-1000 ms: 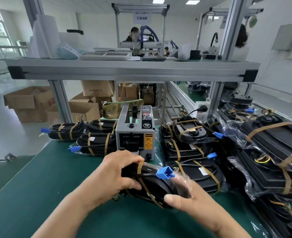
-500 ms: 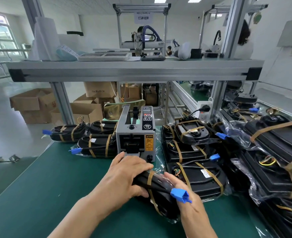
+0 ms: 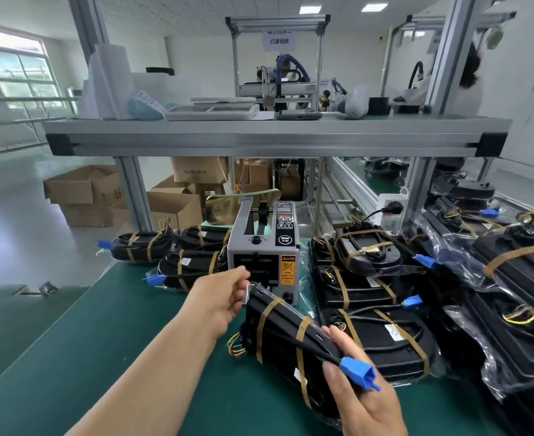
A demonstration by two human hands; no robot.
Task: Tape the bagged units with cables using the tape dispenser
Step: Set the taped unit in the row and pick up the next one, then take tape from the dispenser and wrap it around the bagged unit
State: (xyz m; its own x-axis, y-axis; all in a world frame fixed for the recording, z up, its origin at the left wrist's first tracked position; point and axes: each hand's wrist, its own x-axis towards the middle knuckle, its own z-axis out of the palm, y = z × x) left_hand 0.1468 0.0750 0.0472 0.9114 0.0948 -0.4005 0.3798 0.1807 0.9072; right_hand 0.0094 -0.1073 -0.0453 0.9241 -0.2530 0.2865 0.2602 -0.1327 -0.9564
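Right hand (image 3: 364, 394) grips the bagged unit (image 3: 278, 328) just in front of the tape dispenser (image 3: 264, 247), pinning the cable (image 3: 320, 353) flat near its blue connector (image 3: 358, 374), likely steadying it for a strip, while left hand (image 3: 221, 297) reaches at the dispenser's outlet, fingers loosely curled, grasp unclear.

The left forearm stretches forward from the lower left; its hand (image 3: 225, 298) has thumb and forefinger drawn close, though whether they pinch anything is unclear. The right hand (image 3: 364, 394), lower right, grips the bagged unit (image 3: 278, 328).
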